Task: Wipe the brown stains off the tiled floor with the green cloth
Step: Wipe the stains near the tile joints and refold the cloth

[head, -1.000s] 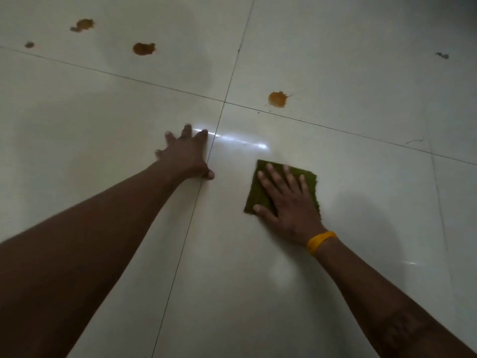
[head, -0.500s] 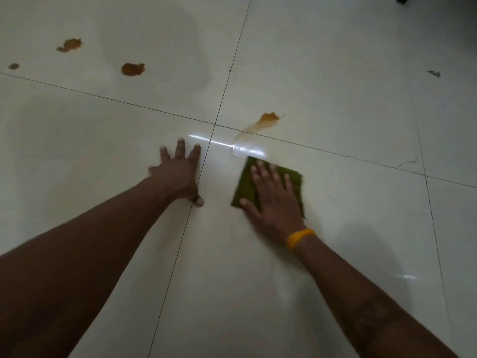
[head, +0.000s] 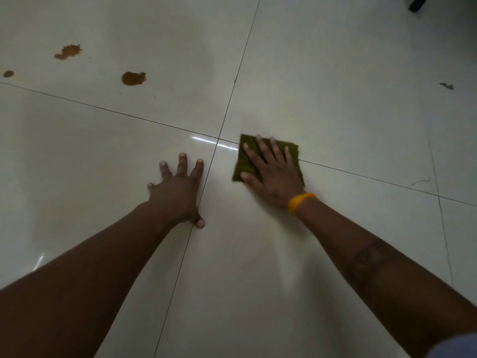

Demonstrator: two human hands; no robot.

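Right hand (head: pixel 273 171), fingers flat and spread, pushed cloth (head: pixel 268 161) over near stain: gone. Left hand (head: pixel 178 189) spread on floor (head: pixel 335 73). Three stains (head: pixel 133 78) left.

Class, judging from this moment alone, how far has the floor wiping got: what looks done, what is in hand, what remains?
Done: the glossy tiled floor around the cloth shows no brown.
In hand: the right hand presses the square green cloth flat on a grout line; the left hand braces on the floor.
Left: three brown stains, round, elongated, small.

Right hand (head: pixel 273 174) flat on green cloth (head: pixel 244 165) (slightly blurred)
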